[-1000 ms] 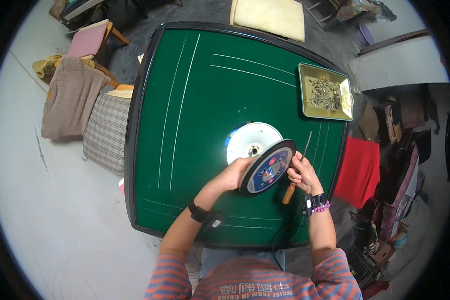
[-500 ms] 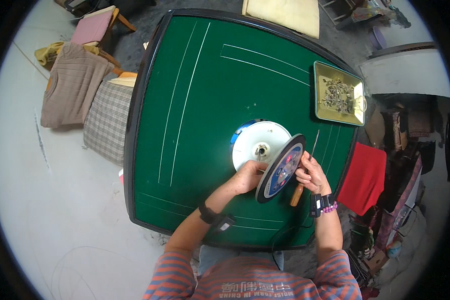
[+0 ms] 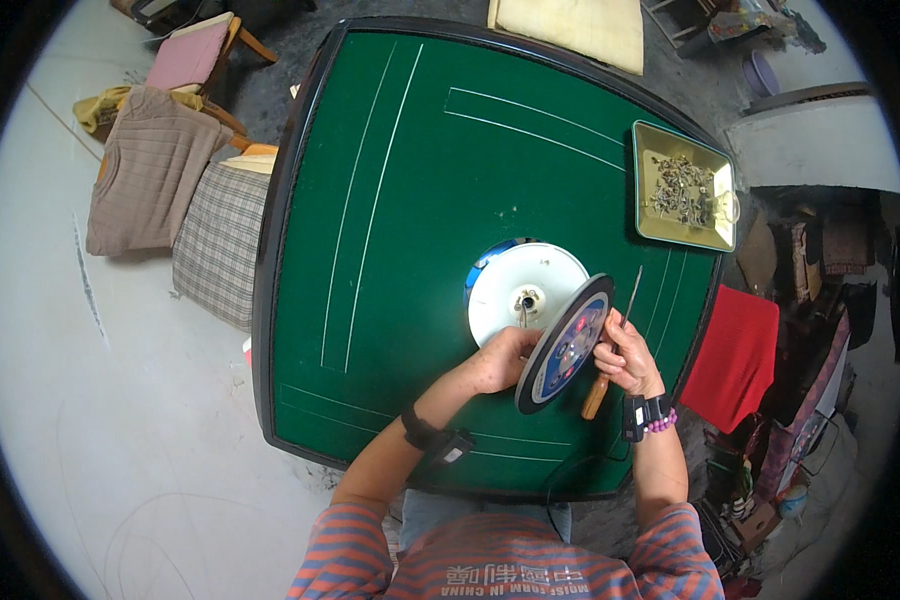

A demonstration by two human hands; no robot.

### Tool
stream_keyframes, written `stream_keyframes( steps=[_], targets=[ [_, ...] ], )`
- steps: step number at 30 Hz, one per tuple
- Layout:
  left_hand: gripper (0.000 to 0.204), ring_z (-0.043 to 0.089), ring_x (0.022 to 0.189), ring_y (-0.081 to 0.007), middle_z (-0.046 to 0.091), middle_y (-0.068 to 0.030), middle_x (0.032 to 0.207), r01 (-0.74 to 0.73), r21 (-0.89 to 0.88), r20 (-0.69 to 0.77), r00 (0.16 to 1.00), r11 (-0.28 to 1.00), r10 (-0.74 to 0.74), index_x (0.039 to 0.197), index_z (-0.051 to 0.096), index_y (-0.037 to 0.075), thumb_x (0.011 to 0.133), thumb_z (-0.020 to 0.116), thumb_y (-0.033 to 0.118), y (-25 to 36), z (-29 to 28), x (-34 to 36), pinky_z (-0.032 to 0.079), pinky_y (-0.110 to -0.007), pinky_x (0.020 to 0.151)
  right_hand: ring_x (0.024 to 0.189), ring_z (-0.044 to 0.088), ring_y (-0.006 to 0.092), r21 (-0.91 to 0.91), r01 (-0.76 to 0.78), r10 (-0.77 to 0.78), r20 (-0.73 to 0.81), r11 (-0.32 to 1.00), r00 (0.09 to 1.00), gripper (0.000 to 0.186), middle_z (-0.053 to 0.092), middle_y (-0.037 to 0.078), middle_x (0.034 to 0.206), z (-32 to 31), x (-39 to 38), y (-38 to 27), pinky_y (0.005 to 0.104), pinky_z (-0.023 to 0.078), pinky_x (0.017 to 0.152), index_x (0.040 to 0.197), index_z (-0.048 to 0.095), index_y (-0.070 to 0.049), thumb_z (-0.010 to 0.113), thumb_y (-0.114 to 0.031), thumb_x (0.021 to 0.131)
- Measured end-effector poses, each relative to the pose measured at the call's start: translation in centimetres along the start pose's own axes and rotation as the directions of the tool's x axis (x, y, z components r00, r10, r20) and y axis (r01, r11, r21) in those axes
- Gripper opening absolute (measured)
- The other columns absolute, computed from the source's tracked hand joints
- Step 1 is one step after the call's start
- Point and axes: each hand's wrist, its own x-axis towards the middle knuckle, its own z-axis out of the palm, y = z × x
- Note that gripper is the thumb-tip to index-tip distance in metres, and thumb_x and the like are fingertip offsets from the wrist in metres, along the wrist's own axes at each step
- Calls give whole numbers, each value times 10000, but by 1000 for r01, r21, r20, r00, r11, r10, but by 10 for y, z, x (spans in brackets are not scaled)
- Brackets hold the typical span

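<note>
A round black-rimmed control panel with coloured buttons is tilted on edge between my hands, over a white round base with a small centre fitting, set in the green felt tabletop. My left hand is closed at the panel's underside, its fingertips hidden; what they grip is unclear. Thin wire or metal runs from there toward the centre fitting. My right hand grips the panel's edge together with a screwdriver, whose wooden handle points toward me and whose thin shaft points away.
A yellow tray of small metal parts sits at the table's back right. Chairs with clothing and cushions stand left, a red cloth lies right, a cream pad is beyond the table. Clutter fills the lower right.
The panel has moved right and tilted more upright, uncovering more of the white base. My left hand has shifted from the panel's edge to its underside; my right hand has moved slightly right.
</note>
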Motion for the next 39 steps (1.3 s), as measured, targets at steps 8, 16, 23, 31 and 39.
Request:
stream_keyframes(
  steps=[8, 16, 23, 31, 39],
  targets=[
    [301, 619, 895, -127, 692, -111, 989, -23, 177, -25, 999, 984, 28, 1116, 623, -49, 818, 662, -30, 14, -5, -1, 520, -287, 802, 409, 266, 20, 16, 13, -13, -44, 1000, 999, 108, 599, -20, 911, 5, -1, 2, 150, 215, 359, 1043, 491, -151, 487, -247, 994],
    [275, 633, 867, -134, 700, -136, 942, -114, 17, -68, 991, 993, 115, 1052, 646, -50, 781, 693, -25, -4, -2, 5, 521, -296, 785, 403, 271, 25, 23, 20, -18, -74, 1000, 997, 66, 540, -55, 787, 13, -1, 0, 158, 214, 354, 993, 508, -168, 484, -229, 996],
    [245, 677, 761, -222, 689, -191, 839, -190, 203, -144, 964, 961, 222, 983, 666, -26, 740, 699, -34, -22, 4, 12, 531, -322, 690, 401, 277, 31, 34, 78, -76, -69, 996, 995, 81, 569, -47, 839, 11, -3, 3, 166, 210, 351, 1002, 511, -147, 479, -221, 997],
    [150, 664, 690, -169, 684, -137, 809, -74, 113, -166, 982, 991, 92, 974, 676, -10, 833, 626, 5, -19, -13, 8, 541, -303, 629, 381, 249, 27, -54, 92, -99, -152, 994, 983, 88, 517, -61, 749, 26, 0, -9, 172, 189, 339, 998, 510, -152, 472, -231, 1000],
    [481, 628, 730, -150, 539, -153, 1282, -281, 302, -202, 915, 911, 350, 1234, 561, 16, 767, 642, -62, -11, -8, -2, 534, -267, 688, 402, 325, 37, 177, 67, -44, -130, 982, 991, 147, 581, 21, 839, 22, -16, 1, 165, 289, 346, 1047, 522, -101, 512, -231, 979]
  ],
)
